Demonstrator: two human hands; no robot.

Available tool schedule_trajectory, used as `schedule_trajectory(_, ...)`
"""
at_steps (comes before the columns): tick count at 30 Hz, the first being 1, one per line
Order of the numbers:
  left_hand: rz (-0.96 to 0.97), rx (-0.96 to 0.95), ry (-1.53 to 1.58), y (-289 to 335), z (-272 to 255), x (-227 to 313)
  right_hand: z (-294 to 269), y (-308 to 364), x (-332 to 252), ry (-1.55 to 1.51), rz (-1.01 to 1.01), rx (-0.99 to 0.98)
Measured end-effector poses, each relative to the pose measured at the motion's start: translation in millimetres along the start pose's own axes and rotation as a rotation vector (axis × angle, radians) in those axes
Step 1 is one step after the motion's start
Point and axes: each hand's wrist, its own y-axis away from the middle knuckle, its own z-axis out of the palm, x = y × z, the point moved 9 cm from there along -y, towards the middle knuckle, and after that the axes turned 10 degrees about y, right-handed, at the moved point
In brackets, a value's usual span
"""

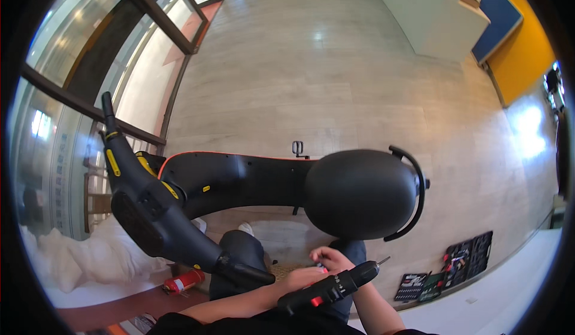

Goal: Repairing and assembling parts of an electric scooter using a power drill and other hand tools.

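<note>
My left hand (302,278) and my right hand (332,259) come together just in front of my body. The fingers of both look closed at a small object with a bit of red (323,269), too small to name. A black cordless drill (335,288) with a red switch and a thin bit in its chuck crosses in front of my right wrist and hides part of both hands. What supports the drill does not show. Beyond the hands stands a black electric scooter, its rounded seat (360,194) to the right and its handlebar (153,206) to the left.
A red fire extinguisher (184,281) lies at the lower left beside white crumpled sheeting (90,257). At the lower right an open tool case (470,260) rests against a white ledge. Glass doors (144,53) line the left; a white counter (440,20) stands far right.
</note>
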Motion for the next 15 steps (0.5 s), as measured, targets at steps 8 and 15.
schedule_trajectory(8,-0.025,0.066,0.237,40,15,-35,-32,-96,78,0.453,-0.113,0.127)
schedule_trajectory(15,0.052,-0.117,-0.233,122,4,-129,-50,-88,98,0.885,-0.116,0.249)
